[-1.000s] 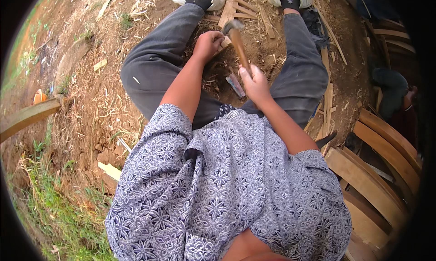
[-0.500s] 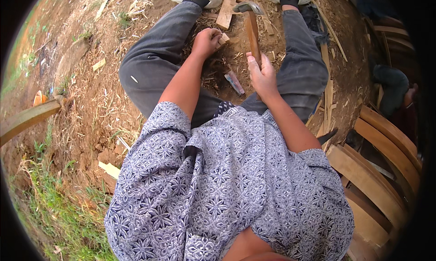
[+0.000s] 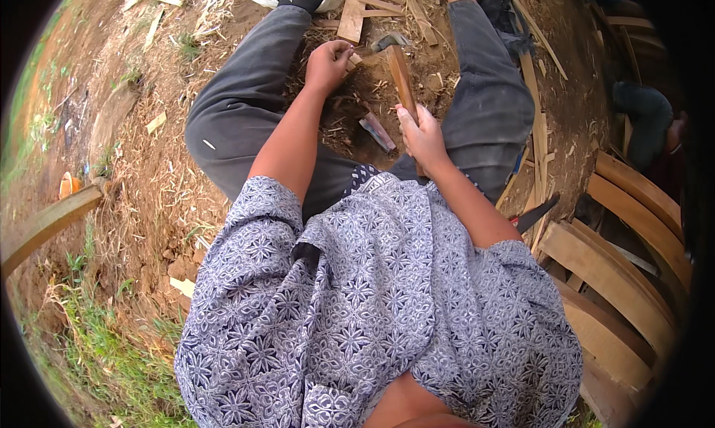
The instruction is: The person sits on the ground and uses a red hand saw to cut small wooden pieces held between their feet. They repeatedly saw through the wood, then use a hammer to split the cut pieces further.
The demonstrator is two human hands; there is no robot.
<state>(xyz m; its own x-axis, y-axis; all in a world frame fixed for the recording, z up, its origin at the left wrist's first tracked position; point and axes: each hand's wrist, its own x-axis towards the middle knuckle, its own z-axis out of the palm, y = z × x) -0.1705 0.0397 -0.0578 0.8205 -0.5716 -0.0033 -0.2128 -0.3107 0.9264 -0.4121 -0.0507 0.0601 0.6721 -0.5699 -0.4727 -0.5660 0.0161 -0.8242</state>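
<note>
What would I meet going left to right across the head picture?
Curved brown wooden beam → flat pale-yellow wood chip → bare left hand holding a small pale wooden piece → hammer with a brown wooden handle, in the bare right hand → pile of curved brown wooden planks.

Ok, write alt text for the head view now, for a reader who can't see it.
A right hand grips a wooden-handled hammer while the left hand grasps a small wood piece, between dark-trousered legs. Wood scraps litter the brown ground; planks lie at right.
</note>
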